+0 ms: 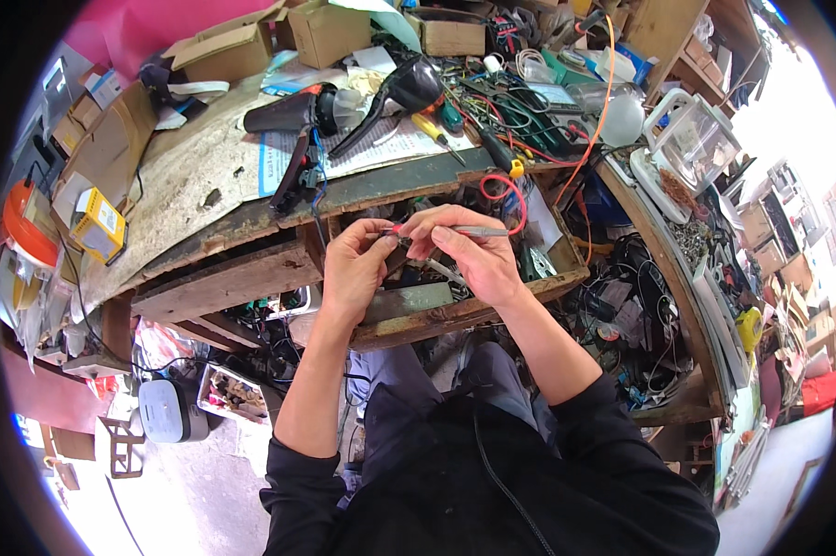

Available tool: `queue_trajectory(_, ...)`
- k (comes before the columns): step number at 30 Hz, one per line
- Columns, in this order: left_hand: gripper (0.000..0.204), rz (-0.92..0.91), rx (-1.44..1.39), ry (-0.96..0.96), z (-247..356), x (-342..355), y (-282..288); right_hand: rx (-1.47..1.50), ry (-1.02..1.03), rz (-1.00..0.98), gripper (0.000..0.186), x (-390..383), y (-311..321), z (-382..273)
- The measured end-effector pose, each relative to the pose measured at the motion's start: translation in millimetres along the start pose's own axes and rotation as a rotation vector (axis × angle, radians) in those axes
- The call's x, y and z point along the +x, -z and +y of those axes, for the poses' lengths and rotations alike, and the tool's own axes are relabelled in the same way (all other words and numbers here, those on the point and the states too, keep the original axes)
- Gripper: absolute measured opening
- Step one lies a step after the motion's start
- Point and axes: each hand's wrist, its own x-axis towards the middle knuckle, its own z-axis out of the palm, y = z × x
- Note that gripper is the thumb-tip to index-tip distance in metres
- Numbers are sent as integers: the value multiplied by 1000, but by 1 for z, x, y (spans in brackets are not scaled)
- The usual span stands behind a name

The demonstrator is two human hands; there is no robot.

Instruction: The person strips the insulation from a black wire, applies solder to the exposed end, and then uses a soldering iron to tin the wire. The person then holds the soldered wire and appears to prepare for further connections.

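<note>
As left hand (pixel 354 267) and right hand (pixel 475 266) meet, a drawer (pixel 416 326) gapes below

Where the fingertips come together, just above the drawer, the left hand pinches a tiny red piece (pixel 396 228) between thumb and forefinger; its exact shape is too small for me to make out. The right hand grips a slim grey tool (pixel 481 231), lying nearly level, its tip end pointing toward the left hand and half lost among the fingers. Past the tool's far end a red lead (pixel 523 208) loops up toward the worktop (pixel 182 176); I cannot tell whether the two are joined.

Beyond the drawer, printed paper (pixel 381 156) lies on the worktop, with a yellow screwdriver (pixel 427 126) on it and a black dryer-like device (pixel 413 85) behind. To the right of these spreads a tangle of cables (pixel 510 116), and an orange cord (pixel 606 102) hangs down past the drawer's right side. Cardboard boxes (pixel 330 35) stand at the back. Near the worktop's left end sits a yellow box (pixel 103 227), and down on the floor, a grey bin-like case (pixel 165 410).
</note>
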Motion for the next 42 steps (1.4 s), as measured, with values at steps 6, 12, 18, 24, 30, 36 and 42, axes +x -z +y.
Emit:
queue_trajectory(6, 15, 14, 28, -2, 0, -1, -1, -3, -21, 26, 22, -1, 2, 6)
queue_trajectory(12, 12, 14, 60, -25, 0, -1, -1, 28, -39, 60, 21, -2, 2, 10)
queue_trajectory(18, 9, 10, 39, -15, 2, -1, -3, 14, -40, 61, 21, -2, 4, 7)
queue_trajectory(24, 8, 9, 33, -21, 1, 0, -4, 25, -35, 54, 21, -2, 5, 8)
queue_trajectory(30, 9, 36, 45, -15, 3, -3, -3, -12, -38, 55, 21, -1, 3, 6)
queue_trajectory(36, 13, 9, 5, 14, 0, -1, -3, 21, 84, 151, 23, -5, 15, 9)
queue_trajectory(42, 13, 20, 1, 26, 1, -4, 0, 40, 104, 151, 22, -9, 17, 7)
